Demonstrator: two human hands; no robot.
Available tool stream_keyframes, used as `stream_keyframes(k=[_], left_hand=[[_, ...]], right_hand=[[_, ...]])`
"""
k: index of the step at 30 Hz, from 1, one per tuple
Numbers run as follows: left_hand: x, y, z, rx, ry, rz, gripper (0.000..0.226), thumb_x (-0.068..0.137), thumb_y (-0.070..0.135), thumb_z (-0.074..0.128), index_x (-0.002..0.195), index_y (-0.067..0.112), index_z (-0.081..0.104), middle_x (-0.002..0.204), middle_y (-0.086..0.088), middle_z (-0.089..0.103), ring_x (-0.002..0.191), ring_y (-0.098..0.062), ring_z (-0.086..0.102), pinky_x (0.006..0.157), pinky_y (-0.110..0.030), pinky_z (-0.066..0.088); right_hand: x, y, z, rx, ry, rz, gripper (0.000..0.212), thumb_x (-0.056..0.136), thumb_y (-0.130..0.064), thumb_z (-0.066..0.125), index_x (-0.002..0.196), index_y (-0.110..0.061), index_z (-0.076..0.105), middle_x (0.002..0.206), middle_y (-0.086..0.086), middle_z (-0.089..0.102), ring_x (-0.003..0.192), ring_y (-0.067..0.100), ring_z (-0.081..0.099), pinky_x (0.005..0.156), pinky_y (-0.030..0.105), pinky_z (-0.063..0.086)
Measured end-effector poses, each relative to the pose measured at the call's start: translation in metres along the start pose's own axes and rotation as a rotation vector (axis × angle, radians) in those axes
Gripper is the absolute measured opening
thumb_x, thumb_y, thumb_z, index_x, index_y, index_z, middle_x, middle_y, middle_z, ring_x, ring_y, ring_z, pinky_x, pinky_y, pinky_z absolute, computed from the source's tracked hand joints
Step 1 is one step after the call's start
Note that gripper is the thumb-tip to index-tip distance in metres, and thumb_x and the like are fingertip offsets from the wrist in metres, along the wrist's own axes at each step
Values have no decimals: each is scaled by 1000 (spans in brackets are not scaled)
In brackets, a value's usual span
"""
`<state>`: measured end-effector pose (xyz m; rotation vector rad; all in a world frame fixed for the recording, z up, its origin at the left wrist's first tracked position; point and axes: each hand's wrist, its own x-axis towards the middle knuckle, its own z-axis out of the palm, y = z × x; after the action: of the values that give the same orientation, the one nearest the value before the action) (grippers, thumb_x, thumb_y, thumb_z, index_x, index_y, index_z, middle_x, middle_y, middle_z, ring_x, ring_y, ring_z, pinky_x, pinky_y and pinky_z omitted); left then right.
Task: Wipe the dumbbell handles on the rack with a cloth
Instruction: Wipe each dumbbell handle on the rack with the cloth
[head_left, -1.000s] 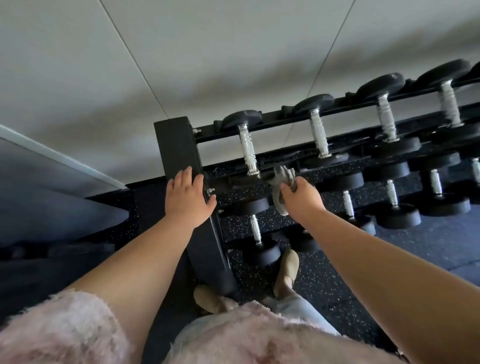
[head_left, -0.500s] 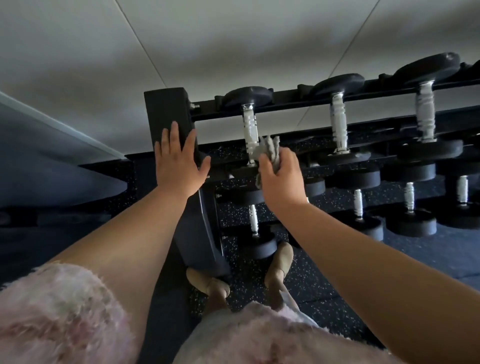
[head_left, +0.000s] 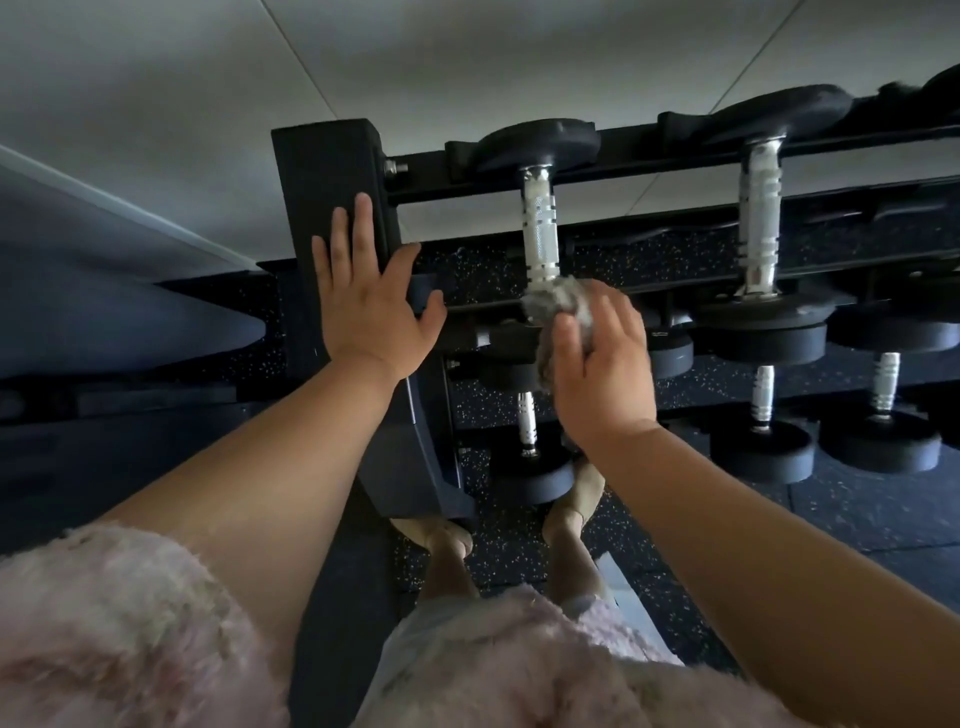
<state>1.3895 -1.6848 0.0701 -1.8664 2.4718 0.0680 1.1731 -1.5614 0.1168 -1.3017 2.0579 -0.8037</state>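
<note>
**Desk:** So, what's the grip?

**Operator:** Just right of frame centre, my right hand (head_left: 602, 374) has its fingers curled round a bunched grey cloth (head_left: 561, 306). I'm pressing the cloth against the lower end of the leftmost handle (head_left: 540, 234) on the top rail, where the knurled silver bar meets the near black weight head.

**Desk:** And the other hand?

**Operator:** My left hand (head_left: 374, 306) lies flat, fingers straight and spread, on the black end post of the rack (head_left: 322, 171), left of centre. It holds nothing.

**Desk:** What else is there?

**Operator:** A second silver handle (head_left: 761, 218) sits at the upper right on the same rail, well apart from the cloth. Lower dumbbells (head_left: 763, 452) show toward the right edge, above a speckled dark floor (head_left: 857, 519). A fuzzy pink sleeve (head_left: 104, 623) fills the bottom left.
</note>
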Motion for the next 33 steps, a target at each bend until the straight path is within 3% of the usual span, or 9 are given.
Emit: stream_keyframes(k=[4,9,13,20,22,26,28,30,33], left_hand=[[0,0,1,4,-4,-5,56,93,57,49,140,29,58,176,-12,-6,162,-40,-2,130,-61,5],[0,-1,2,-19,-10,-12,50,91,56,52,133,30,61,176,-10,-6,162,-39,-3,130,-60,5],[0,-2,2,-32,-6,-4,48,91,56,52,129,31,62,176,-10,-6,162,-38,-3,130,-60,5],[-2,-5,4,-56,16,43,44,94,56,50,123,27,65,176,-12,-5,162,-40,-1,130,-60,4],[-3,-5,1,-53,3,47,43,95,56,48,122,26,65,176,-12,-6,162,-40,-2,130,-60,4],[-3,-2,-6,-50,-65,16,44,100,57,43,123,26,63,176,-13,-8,161,-40,-5,130,-59,-2],[2,6,-15,-165,-53,88,40,104,53,43,120,23,65,175,-14,6,161,-39,3,130,-55,0],[11,25,-38,-355,-81,160,39,106,51,44,117,20,66,161,-11,41,153,-35,31,126,-49,22],[38,65,-69,-728,-405,-2,47,104,60,45,120,21,66,120,2,68,113,-19,63,91,-35,48]], right_hand=[[7,3,-7,135,13,172,36,103,-49,29,102,-24,55,102,-4,59,101,23,57,91,52,51],[-5,-26,14,-130,-25,-146,44,106,-40,39,131,-13,62,139,4,55,132,25,46,114,47,39],[-1,-24,21,-275,33,-301,37,103,-38,54,125,-11,67,140,7,57,129,31,52,110,50,41],[7,-16,9,35,73,6,32,105,-33,42,116,-13,65,118,-3,60,110,20,58,95,40,52],[4,-23,9,99,90,107,25,108,-30,41,104,-18,62,105,-6,59,97,14,59,82,30,51],[4,-40,1,219,126,350,33,111,-39,37,93,-18,55,86,-1,63,69,3,61,63,29,53],[3,-47,-8,261,133,429,35,112,-38,35,99,-15,57,81,-4,63,61,-8,58,53,15,44],[0,-50,-12,265,120,452,36,112,-36,33,103,-13,58,82,-5,62,62,-7,59,51,8,40],[-10,-49,-3,167,79,318,37,110,-40,32,125,-17,57,123,2,62,111,8,61,95,27,52]])
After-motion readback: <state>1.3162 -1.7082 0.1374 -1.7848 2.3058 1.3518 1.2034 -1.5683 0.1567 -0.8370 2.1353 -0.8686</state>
